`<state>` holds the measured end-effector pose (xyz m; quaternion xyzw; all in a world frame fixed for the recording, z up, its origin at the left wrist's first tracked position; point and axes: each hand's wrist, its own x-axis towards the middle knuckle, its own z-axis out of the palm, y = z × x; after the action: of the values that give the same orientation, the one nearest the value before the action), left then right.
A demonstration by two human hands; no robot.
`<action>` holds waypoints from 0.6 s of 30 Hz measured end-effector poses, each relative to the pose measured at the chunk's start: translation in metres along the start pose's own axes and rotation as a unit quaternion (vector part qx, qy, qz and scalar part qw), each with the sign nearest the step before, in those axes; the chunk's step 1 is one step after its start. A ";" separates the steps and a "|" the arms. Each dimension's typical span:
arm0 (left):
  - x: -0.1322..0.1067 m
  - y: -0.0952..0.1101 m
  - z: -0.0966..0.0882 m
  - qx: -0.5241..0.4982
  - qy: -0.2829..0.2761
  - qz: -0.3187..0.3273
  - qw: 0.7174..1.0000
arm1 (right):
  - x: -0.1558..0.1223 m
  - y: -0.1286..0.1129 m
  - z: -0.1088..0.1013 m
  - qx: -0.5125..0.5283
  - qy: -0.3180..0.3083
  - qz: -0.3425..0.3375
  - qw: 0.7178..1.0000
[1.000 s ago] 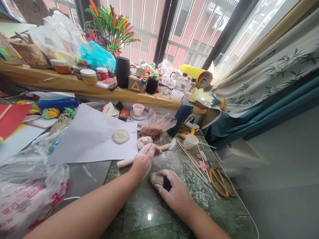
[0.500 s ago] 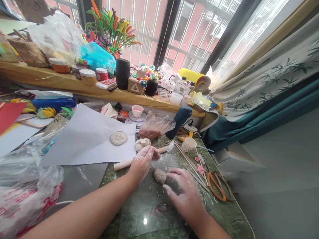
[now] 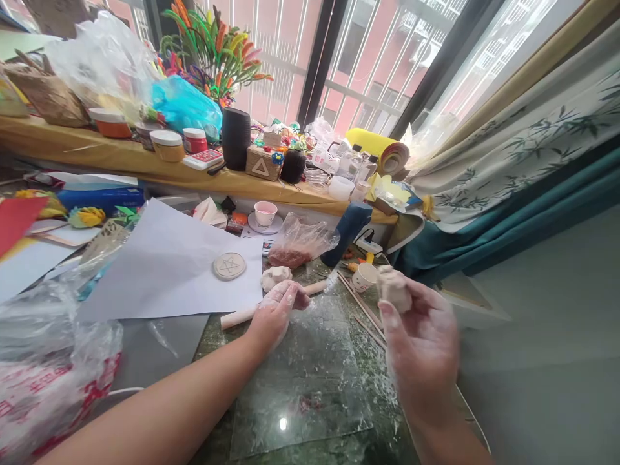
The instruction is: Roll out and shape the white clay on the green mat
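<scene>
A pale, rough lump of clay is raised above the table's right side, gripped between the thumb and fingers of my right hand. My left hand, dusted white, is closed over the middle of a wooden rolling pin; its palm hides part of the pin. Just behind that hand sits another off-white clay lump. On the white paper to the left lies a flat clay disc marked with a star. A clear sheet with powdery smears lies in front of me.
A paper cup and thin sticks are near my right hand. Behind stand a bag of brown material and a dark blue cylinder. Jars line the ledge. Crumpled plastic lies at left.
My right hand has picked up the clay lump from the clear sheet and lifted it up and to the right. My left hand stays on the rolling pin.
</scene>
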<state>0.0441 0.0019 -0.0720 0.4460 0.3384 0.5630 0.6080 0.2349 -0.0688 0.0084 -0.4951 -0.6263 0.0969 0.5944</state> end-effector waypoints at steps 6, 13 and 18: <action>-0.003 0.007 0.004 0.019 0.006 -0.005 1.000 | -0.055 0.043 0.006 -0.127 -0.259 -0.028 0.957; -0.002 0.003 0.002 0.019 0.006 -0.005 1.000 | -0.080 0.060 0.030 -0.161 -0.270 0.026 0.949; -0.002 -0.002 0.002 0.000 0.008 -0.003 1.000 | -0.044 0.041 0.020 -0.117 -0.215 0.056 0.968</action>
<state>0.0463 -0.0003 -0.0729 0.4405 0.3444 0.5645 0.6072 0.2303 -0.0719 -0.0552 -0.5632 -0.7173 0.1602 0.3777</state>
